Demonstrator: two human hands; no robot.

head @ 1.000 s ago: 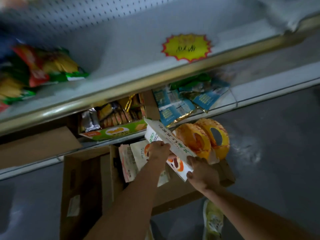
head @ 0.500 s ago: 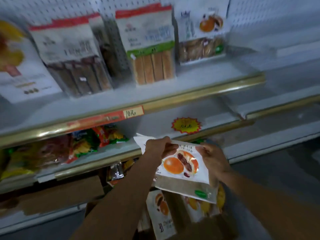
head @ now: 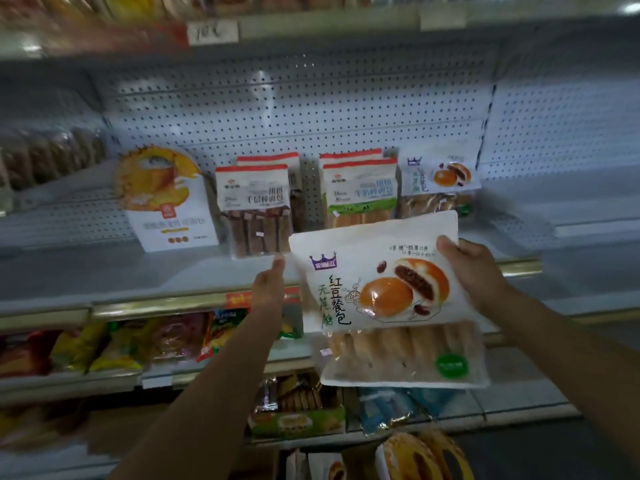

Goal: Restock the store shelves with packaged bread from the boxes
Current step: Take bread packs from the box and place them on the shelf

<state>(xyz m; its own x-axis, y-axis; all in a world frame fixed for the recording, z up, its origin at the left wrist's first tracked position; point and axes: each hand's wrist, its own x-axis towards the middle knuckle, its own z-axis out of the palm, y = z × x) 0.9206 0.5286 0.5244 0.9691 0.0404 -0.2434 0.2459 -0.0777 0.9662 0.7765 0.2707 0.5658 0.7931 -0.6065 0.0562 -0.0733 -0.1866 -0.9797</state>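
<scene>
While one red-bean bread packet (head: 391, 299) is carried at shelf height, the restocking appears only partly complete. A matching packet (head: 438, 183) already stands on the shelf (head: 104, 275) above and beyond the right fingertips, and the bare shelf surface further right of them suggests the likely destination. More packets of the same print lie low in the view, below both wrists, in what is probably the supply box (head: 332, 465); its walls are largely out of sight. Placement of the carried packet is not yet done, and further packets seemingly remain.

Right hand (head: 474, 271): arm raised and extended forward, thumb curled over the packet's upper right edge, remaining fingers hidden behind the film, so the grip is a pinch on that edge. Left hand (head: 268, 287): arm likewise raised, fingers pointing upward beside the packet's upper left corner; motion blur prevents telling whether they touch or grasp the film.

Left of the left fingertips stand brown stick bread (head: 254, 209) and a durian-print bag (head: 166, 199); between the two sets of fingertips, behind the packet's top edge, stands milk stick bread (head: 360, 192).
</scene>
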